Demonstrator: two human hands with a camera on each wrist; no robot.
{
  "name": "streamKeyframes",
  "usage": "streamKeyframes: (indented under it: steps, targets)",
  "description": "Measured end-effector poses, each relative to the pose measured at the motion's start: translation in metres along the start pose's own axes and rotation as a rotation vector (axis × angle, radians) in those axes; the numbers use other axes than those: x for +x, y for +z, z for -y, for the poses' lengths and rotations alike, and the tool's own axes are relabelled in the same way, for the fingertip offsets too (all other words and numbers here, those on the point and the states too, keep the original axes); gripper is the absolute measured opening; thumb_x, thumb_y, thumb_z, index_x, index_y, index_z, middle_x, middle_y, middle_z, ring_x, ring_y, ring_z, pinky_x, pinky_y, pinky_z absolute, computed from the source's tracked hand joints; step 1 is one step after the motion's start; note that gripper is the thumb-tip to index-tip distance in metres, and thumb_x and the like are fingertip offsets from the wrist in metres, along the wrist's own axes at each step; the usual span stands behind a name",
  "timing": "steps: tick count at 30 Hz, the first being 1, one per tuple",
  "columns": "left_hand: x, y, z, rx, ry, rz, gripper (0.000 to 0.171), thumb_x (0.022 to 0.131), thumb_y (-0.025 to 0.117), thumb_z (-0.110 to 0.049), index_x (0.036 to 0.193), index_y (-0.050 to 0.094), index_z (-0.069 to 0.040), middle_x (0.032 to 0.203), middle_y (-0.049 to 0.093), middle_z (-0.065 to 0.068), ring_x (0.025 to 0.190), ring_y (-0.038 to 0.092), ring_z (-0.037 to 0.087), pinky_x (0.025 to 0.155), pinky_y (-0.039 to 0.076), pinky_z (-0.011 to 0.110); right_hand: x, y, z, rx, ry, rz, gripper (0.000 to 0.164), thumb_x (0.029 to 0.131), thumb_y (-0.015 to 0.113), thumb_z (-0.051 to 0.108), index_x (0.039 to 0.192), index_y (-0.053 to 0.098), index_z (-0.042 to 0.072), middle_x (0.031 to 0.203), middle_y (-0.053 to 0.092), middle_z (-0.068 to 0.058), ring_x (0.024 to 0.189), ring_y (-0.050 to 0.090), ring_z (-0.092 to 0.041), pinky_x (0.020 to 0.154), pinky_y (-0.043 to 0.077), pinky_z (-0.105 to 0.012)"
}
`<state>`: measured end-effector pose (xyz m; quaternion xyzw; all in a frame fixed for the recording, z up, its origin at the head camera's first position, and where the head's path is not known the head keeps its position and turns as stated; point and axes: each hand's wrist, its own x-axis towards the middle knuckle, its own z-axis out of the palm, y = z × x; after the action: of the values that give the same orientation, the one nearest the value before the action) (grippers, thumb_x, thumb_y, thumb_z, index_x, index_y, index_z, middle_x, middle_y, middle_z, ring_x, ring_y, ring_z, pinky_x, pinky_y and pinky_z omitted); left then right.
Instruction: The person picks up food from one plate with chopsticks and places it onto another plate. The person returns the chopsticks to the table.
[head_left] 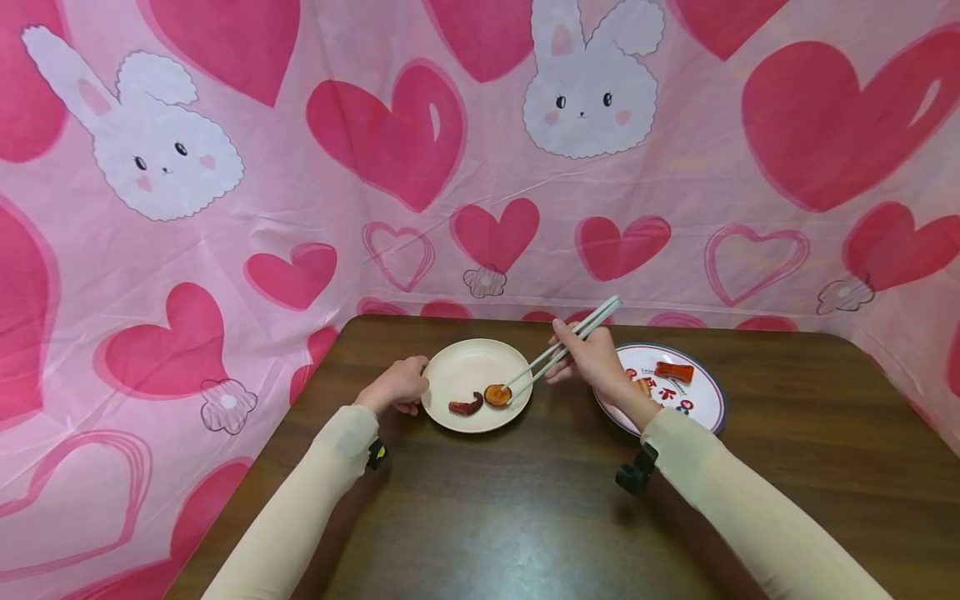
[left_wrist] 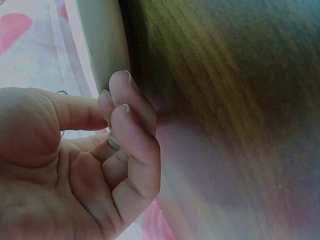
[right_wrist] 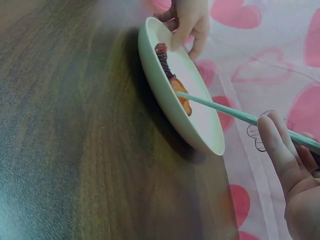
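Observation:
My left hand (head_left: 396,383) pinches the left rim of a cream plate (head_left: 472,362), thumb on top and curled fingers at the edge; the left wrist view shows the grip closely. My right hand (head_left: 594,357) holds pale green chopsticks (head_left: 603,311) slanting down to the left. Their tips meet an orange-brown, roundish food piece (head_left: 497,396) on the cream plate; whether they clamp it I cannot tell. Beside it lies a dark red, curved food piece with a bumpy side, like an octopus tentacle (right_wrist: 163,59).
Under my right forearm stands a white plate (head_left: 705,400) with a blue rim and red characters. On it lie a glossy red strip (head_left: 674,372) and a partly hidden tan piece (head_left: 644,386). A pink heart-print cloth (head_left: 420,250) hangs behind the brown wooden table (head_left: 480,508).

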<state>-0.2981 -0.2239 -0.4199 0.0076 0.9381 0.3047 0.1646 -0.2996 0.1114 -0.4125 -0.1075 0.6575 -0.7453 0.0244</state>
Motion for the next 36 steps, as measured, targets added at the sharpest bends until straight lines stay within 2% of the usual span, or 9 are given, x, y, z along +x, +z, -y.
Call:
streamKeyframes:
  steps: [6,8,13,18,25,32,36]
  targets:
    - [-0.001,0.000,0.001,-0.004,0.007,-0.001,0.050,0.099,0.052,-0.005,0.149,0.047,0.001,0.083,0.062,0.017,0.058,0.064,0.024,0.052,0.059,0.035,-0.002,-0.004,0.005,0.010,0.001,0.026,0.050,0.110,0.059,0.031,0.109,0.058,-0.019,0.074,0.068,-0.025,0.057,0.074,-0.028,0.063,0.062,-0.056]
    - [-0.001,0.000,0.001,-0.008,0.011,-0.001,0.050,0.099,0.051,-0.005,0.149,0.047,0.002,0.083,0.062,0.017,0.057,0.064,0.024,0.052,0.059,0.035,-0.003,-0.006,0.007,0.006,0.004,0.035,0.047,0.110,0.058,0.030,0.108,0.060,-0.016,0.074,0.067,-0.022,0.057,0.074,-0.028,0.062,0.062,-0.054]
    - [-0.001,-0.001,0.001,-0.021,0.015,-0.002,0.050,0.099,0.050,-0.005,0.149,0.047,0.001,0.082,0.061,0.017,0.057,0.064,0.024,0.052,0.059,0.036,-0.005,-0.013,0.012,-0.017,0.006,0.056,0.040,0.111,0.056,0.028,0.104,0.064,-0.011,0.081,0.066,-0.036,0.059,0.074,-0.028,0.063,0.062,-0.053]
    - [-0.001,-0.001,0.002,-0.021,0.020,0.001,0.049,0.099,0.050,-0.004,0.148,0.047,0.001,0.079,0.061,0.017,0.057,0.064,0.024,0.052,0.059,0.036,-0.008,-0.025,0.017,-0.033,0.011,0.064,0.038,0.111,0.055,0.027,0.103,0.065,-0.009,0.080,0.069,-0.030,0.061,0.075,-0.028,0.065,0.063,-0.050]
    - [-0.001,-0.001,0.002,-0.018,0.019,0.005,0.049,0.099,0.050,-0.004,0.148,0.047,0.001,0.080,0.060,0.016,0.057,0.064,0.024,0.052,0.059,0.036,-0.013,-0.046,0.026,-0.081,0.010,0.052,0.042,0.110,0.058,0.033,0.106,0.063,-0.008,0.089,0.070,-0.035,0.066,0.077,-0.027,0.066,0.063,-0.046]
    - [-0.001,-0.001,0.001,-0.017,0.019,0.006,0.048,0.099,0.050,-0.003,0.146,0.048,0.001,0.078,0.060,0.016,0.057,0.064,0.024,0.052,0.059,0.036,-0.017,-0.063,0.034,-0.062,0.007,0.056,0.041,0.110,0.056,0.034,0.107,0.062,-0.007,0.084,0.072,-0.021,0.068,0.077,-0.026,0.067,0.063,-0.046]
    - [-0.002,-0.001,0.000,-0.005,0.018,0.012,0.050,0.100,0.051,-0.004,0.149,0.046,0.002,0.081,0.061,0.016,0.058,0.064,0.024,0.053,0.059,0.036,-0.020,-0.072,0.039,-0.029,0.014,0.054,0.042,0.109,0.058,0.035,0.105,0.064,-0.006,0.084,0.071,-0.020,0.068,0.076,-0.027,0.068,0.063,-0.046]
